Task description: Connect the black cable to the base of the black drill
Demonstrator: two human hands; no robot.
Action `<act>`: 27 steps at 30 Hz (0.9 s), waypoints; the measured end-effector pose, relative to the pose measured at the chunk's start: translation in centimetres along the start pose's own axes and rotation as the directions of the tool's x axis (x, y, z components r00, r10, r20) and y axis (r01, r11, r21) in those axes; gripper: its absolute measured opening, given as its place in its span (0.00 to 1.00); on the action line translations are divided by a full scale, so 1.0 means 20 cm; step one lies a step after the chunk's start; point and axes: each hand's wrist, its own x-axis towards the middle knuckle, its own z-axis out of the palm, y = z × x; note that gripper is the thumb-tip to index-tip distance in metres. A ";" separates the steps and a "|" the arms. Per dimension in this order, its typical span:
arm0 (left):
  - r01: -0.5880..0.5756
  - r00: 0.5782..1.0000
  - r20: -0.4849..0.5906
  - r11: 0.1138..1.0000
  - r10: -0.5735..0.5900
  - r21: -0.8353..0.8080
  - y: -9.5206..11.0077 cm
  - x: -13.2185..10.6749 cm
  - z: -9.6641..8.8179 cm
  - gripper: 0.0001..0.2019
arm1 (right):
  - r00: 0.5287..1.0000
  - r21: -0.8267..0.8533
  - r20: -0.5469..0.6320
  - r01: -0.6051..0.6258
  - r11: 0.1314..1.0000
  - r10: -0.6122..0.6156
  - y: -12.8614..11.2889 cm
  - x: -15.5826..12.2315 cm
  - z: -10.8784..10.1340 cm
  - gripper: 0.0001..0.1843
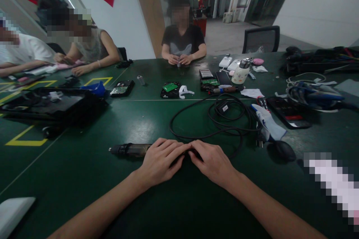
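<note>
An electric screwdriver lies on its side on the green table, its bit end pointing left. My left hand is closed over the rear half of its body. At the tail end, my right hand is closed with bent fingers, its fingertips meeting those of the left. The fingers hide the tail and the place where the cord joins. A black cord lies in loose loops just beyond my hands.
Across the table sits a person; two more people work at the left. Hard drives, a black case, a cream bottle and another screwdriver lie beyond my hands. At right are a rubber blower and a multimeter.
</note>
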 end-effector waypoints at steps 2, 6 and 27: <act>-0.015 1.000 0.004 1.000 0.015 0.000 0.00 0.00 0.00 0.21 | 1.000 0.004 -0.001 -0.001 1.000 0.001 0.00 0.00 0.00 0.06; 0.013 1.000 -0.007 1.000 -0.013 0.011 0.00 0.00 0.00 0.19 | 1.000 0.006 0.019 -0.010 1.000 0.010 0.01 0.00 0.01 0.06; -0.019 0.999 0.026 1.000 0.019 -0.020 -0.01 -0.01 0.00 0.22 | 1.000 -0.002 0.014 0.001 1.000 -0.001 0.00 0.00 0.00 0.06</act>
